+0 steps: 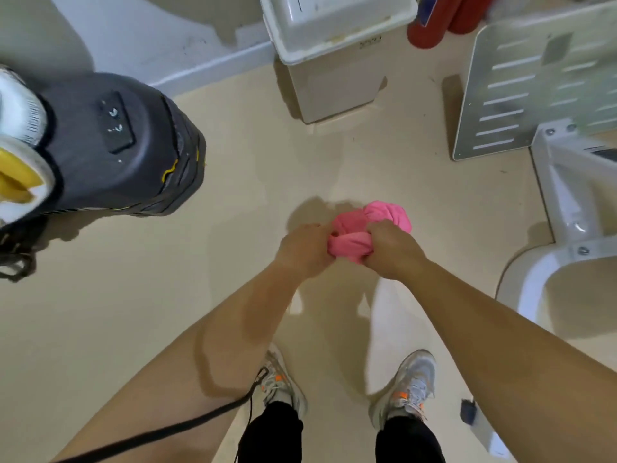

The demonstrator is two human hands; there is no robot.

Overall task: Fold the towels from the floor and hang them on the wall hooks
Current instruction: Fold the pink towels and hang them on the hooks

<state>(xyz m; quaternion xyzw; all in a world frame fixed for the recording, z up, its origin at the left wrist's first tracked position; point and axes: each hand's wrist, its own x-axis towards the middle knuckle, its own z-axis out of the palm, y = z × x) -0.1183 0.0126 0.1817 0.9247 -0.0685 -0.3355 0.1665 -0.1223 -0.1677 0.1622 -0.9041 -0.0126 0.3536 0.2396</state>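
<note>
A crumpled pink towel (374, 225) is bunched in front of me, above the beige floor (253, 182). My left hand (305, 250) grips its left side with curled fingers. My right hand (392, 250) grips its lower right part, knuckles up. The towel's far end bulges out beyond my right hand. No wall hooks are in view.
A dark grey bag (113, 142) with yellow trim sits at the left. A white bin (334, 51) stands at the back, red cylinders (440, 18) beside it. A slotted white metal panel (534, 85) and a white frame (574, 208) are on the right. My shoes (410, 385) are below.
</note>
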